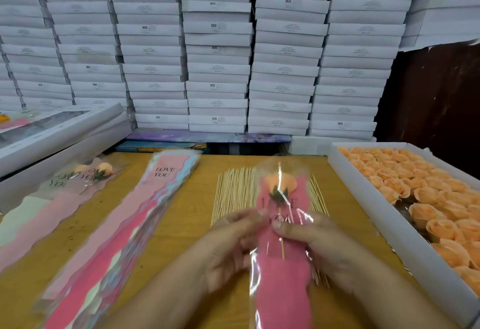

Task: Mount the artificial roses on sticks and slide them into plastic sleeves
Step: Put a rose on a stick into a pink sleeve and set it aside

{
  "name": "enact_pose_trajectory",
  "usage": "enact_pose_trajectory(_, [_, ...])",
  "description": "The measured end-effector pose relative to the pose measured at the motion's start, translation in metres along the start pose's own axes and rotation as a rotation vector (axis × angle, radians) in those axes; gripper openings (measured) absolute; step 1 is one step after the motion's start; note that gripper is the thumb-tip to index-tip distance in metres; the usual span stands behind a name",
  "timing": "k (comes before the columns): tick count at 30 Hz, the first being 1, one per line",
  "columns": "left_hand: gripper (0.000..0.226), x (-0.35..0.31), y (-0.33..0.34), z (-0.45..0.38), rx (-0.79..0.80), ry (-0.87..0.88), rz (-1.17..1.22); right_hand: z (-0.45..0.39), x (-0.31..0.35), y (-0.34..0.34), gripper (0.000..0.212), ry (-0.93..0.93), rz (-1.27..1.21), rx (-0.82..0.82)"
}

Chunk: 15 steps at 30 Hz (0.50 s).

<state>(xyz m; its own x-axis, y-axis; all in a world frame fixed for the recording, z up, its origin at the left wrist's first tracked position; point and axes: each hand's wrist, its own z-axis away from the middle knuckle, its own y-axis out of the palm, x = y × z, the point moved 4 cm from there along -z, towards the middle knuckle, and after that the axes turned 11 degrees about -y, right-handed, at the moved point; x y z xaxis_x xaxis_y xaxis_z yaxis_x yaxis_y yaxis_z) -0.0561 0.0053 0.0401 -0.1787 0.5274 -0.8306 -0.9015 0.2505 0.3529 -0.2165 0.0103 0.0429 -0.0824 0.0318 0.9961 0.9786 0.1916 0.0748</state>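
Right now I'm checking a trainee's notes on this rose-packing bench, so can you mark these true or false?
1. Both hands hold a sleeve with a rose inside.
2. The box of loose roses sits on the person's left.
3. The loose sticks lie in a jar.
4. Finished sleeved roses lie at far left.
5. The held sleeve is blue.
1. True: the left hand and right hand grip the pink sleeve around the orange rose.
2. False: the box of roses is on the right.
3. False: the sticks lie flat on the table.
4. True: finished roses lie there.
5. False: it is pink.
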Motion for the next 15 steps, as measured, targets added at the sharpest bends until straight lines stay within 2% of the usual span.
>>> enact_pose_trajectory(4, [0.044,0.017,0.013,0.004,0.147,-0.134,-0.196,-0.008,0.002,-0.023,0.036,-0.054,-0.069,-0.21])
enact_pose_trajectory(8, [0.038,0.026,0.02,0.007,0.204,-0.183,-0.302,-0.011,0.003,-0.034,0.043,-0.092,-0.1,-0.313])
enact_pose_trajectory(12, [0.021,0.027,0.02,0.005,0.178,-0.147,-0.281,-0.012,0.003,-0.034,0.043,-0.1,-0.134,-0.298])
enact_pose_trajectory(15, [0.023,0.023,0.019,0.005,0.138,-0.088,-0.195,-0.012,0.002,-0.027,0.036,-0.078,-0.149,-0.228])
